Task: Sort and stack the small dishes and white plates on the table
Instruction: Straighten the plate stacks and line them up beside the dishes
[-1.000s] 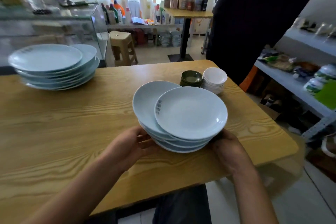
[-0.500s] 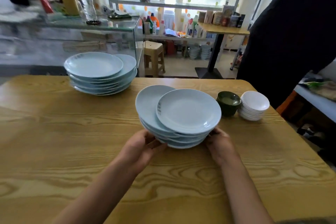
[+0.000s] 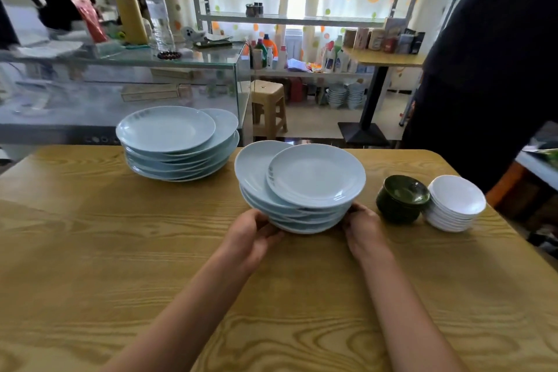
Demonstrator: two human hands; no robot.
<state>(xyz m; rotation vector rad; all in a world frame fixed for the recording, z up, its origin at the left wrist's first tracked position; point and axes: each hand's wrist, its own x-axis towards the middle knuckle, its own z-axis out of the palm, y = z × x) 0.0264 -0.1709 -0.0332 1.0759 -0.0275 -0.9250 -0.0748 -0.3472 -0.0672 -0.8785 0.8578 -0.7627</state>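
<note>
Left hand [image 3: 253, 232] and right hand [image 3: 363, 228] clamped on opposite sides of plate stack [image 3: 302, 187], second plate stack [image 3: 178, 142] behind-left of it, green bowls [image 3: 401, 199] right of it

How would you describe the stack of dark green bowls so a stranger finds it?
On the wooden table, look right of the plate stack that both hands hold. The stack of dark green glazed bowls stands there, beside the stack of small white dishes, the only dark crockery.

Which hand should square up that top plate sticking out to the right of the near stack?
Right hand, probably: it sits at the near stack's right edge, just below the overhanging top plate.
</note>
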